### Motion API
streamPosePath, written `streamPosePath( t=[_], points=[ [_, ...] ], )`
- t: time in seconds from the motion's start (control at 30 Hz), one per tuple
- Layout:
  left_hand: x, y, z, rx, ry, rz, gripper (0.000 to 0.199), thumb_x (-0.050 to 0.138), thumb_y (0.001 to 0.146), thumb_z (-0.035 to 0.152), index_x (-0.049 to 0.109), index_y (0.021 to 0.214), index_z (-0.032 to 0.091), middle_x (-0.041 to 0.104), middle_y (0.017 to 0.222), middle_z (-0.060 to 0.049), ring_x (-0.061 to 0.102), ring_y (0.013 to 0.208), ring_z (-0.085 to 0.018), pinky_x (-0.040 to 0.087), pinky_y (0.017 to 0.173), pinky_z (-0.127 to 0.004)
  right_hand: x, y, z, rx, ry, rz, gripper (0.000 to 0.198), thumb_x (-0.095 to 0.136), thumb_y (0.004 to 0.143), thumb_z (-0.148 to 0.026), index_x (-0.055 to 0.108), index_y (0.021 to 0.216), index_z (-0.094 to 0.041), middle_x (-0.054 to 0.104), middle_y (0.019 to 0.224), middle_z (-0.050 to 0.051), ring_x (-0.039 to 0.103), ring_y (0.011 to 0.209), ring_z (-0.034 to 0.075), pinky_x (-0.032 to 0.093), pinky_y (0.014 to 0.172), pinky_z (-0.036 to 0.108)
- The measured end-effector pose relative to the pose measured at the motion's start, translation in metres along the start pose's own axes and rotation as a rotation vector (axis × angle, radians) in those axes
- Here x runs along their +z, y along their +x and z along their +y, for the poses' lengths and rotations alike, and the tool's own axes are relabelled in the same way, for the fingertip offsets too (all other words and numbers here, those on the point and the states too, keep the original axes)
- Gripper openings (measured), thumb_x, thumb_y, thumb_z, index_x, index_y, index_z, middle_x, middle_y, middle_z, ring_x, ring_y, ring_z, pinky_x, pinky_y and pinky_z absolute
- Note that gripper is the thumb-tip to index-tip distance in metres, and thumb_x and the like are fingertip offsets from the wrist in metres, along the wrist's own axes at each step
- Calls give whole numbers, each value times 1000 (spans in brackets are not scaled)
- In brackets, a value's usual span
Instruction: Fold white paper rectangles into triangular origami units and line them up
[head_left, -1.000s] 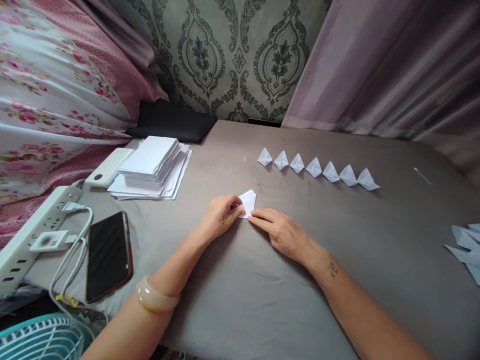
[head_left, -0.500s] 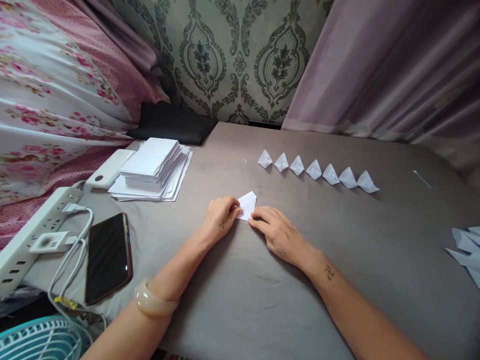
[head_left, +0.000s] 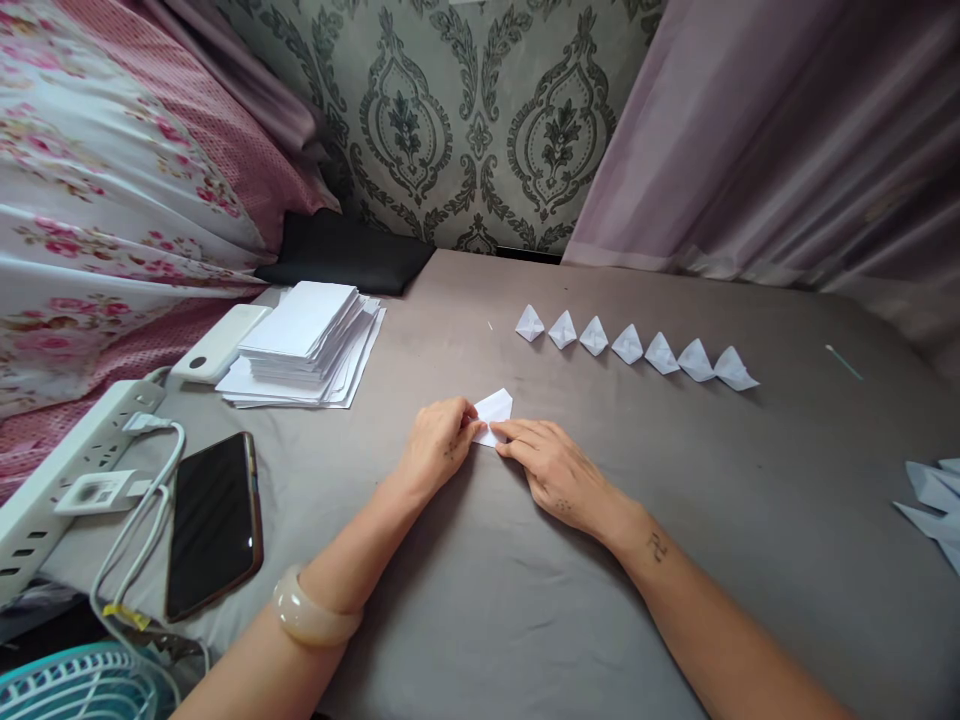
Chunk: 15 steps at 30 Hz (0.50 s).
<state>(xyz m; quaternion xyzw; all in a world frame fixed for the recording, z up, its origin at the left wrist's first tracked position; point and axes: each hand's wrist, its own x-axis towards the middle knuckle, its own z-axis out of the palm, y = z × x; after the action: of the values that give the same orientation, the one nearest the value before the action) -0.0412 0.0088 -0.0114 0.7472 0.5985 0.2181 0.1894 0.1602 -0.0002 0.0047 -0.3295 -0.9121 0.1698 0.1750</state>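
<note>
A small folded piece of white paper [head_left: 495, 406] lies on the grey cloth between my hands. My left hand [head_left: 442, 440] pinches its left edge with thumb and fingers. From the right, my right hand [head_left: 551, 462] has its thumb and fingertips closed on the paper's lower right side. The fingertips cover part of the lower folds. Farther back, several folded paper boats [head_left: 628, 344] stand in a slanting row. To the left rises a stack of white paper sheets [head_left: 300, 325].
At left lie a smartphone [head_left: 214, 525], a white power strip [head_left: 82, 475] with cables and a white device [head_left: 221, 343]. A teal fan [head_left: 82, 685] is at the lower left corner. More folded paper [head_left: 934, 490] sits at the right edge, below a thin stick [head_left: 845, 363].
My right fingertips have slid slightly left over the paper, covering more of its lower right part. My left hand keeps its grip. The whole view has shifted a little.
</note>
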Motion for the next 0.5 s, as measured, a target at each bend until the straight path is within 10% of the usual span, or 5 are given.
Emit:
streamPosePath(
  t=[0.5],
  points=[
    [-7, -11, 13, 42, 290, 134, 25, 34, 96, 29, 56, 98, 18, 60, 96, -9, 50, 85, -22, 38, 76, -34, 12, 0, -14, 47, -176, 14, 32, 39, 88, -5, 59, 111, -15, 56, 130, 9, 50, 119, 20, 43, 97, 36]
  ],
)
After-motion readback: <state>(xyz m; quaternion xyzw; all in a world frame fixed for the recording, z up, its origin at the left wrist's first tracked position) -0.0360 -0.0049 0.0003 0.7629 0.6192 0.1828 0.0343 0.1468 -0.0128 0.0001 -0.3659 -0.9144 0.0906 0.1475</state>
